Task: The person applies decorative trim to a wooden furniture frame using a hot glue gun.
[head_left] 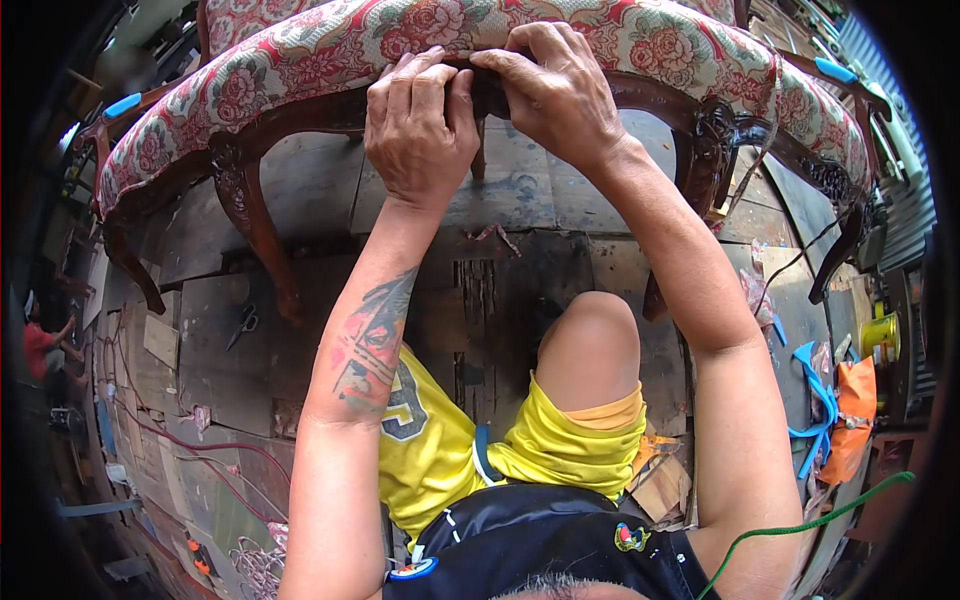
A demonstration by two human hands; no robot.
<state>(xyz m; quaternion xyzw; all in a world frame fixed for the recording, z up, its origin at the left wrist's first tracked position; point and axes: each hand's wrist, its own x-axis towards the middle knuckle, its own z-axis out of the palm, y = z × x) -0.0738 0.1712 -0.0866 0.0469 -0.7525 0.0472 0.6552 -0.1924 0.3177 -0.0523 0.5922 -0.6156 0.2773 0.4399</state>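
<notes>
A carved dark wooden sofa frame (250, 215) with red floral upholstery (330, 45) stands in front of me. My left hand (418, 125) grips the lower edge of the seat rail, fingers curled over the fabric edge. My right hand (555, 90) sits right beside it, fingers pressing and pinching the same fabric edge against the wood. Both hands touch each other at the rail's middle. My bent knee (590, 335) in yellow shorts is below.
Scissors (242, 325) lie on the worn board floor at the left. A blue tool (815, 405) and an orange bag (850, 420) lie at the right, near a yellow can (880, 335). Red cables (180, 435) run across the lower left. A person in red (40, 340) is far left.
</notes>
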